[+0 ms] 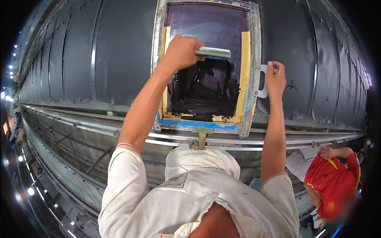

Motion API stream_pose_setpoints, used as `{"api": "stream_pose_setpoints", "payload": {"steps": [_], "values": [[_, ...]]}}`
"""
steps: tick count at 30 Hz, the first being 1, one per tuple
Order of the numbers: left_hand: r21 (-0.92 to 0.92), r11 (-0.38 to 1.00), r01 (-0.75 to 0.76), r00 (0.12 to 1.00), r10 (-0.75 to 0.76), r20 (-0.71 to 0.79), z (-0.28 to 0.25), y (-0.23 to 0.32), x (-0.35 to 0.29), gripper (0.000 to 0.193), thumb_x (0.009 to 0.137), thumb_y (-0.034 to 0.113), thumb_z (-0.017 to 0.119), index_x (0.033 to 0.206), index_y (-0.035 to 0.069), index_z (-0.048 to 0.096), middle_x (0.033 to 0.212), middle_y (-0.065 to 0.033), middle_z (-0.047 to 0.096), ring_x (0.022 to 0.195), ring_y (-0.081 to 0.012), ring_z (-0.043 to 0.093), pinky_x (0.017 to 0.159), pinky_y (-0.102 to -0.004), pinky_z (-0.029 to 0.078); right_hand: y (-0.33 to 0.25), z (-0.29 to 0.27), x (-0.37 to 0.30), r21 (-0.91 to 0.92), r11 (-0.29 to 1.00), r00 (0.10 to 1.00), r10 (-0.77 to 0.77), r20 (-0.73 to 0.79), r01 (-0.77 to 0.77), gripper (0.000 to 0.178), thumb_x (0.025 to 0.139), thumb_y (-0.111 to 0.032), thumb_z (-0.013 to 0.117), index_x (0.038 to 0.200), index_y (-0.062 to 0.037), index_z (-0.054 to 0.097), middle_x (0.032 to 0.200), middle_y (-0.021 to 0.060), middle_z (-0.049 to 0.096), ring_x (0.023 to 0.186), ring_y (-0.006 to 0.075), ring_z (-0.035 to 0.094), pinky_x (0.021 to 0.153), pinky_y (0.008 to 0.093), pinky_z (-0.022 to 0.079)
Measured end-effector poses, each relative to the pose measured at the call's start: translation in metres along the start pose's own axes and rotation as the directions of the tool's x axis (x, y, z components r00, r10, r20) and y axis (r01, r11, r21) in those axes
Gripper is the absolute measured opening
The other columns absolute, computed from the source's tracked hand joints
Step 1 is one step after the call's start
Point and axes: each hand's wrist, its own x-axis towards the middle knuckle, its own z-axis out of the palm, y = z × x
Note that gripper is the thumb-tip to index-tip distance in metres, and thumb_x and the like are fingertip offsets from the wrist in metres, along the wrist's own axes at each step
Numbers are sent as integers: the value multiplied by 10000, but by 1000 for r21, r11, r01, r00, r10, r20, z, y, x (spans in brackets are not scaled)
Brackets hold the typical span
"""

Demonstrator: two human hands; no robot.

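My left hand [183,50] is closed round one end of a squeegee with a silvery metal bar [214,52], held over the far half of a screen printing frame. Its lower edge, partly hidden, meets the dark ink. Black wet ink [206,93] covers the near middle of the purple mesh [206,20], with ragged smears around it. Tan tape [245,71] lines the mesh inside the worn frame [254,47]. At the frame's right side, my right hand [276,77] has its fingers curled at a white D-shaped handle [262,93], covering part of its outer bar.
Black sheets [123,51] lie in a row along the long table, left and right of the frame. A small dark mark [292,85] shows on one sheet. A metal rail [166,141] with a brass-coloured bracket [202,137] runs along the near edge. Another person in red [333,178] is at the lower right.
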Motion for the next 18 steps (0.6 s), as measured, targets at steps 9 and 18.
{"api": "stream_pose_setpoints", "payload": {"steps": [9, 18], "values": [[50, 994, -101, 918, 112, -380, 80, 54, -142, 639, 613, -102, 703, 1200, 149, 718, 1217, -39, 729, 876, -263, 594, 750, -405, 422, 5, 2, 10, 177, 984, 999, -38, 25, 32, 289, 972, -363, 702, 1026, -80, 730, 837, 121, 751, 791, 225, 701, 778, 369, 522], [135, 989, -55, 945, 95, -313, 40, 73, -199, 615, 562, -53, 765, 1151, 115, 709, 1180, -18, 709, 964, -266, 620, 842, -408, 463, -10, 5, -21, 461, 887, 996, -23, 83, -18, 221, 978, -253, 709, 1051, -46, 733, 799, 86, 728, 784, 161, 684, 746, 339, 528]]}}
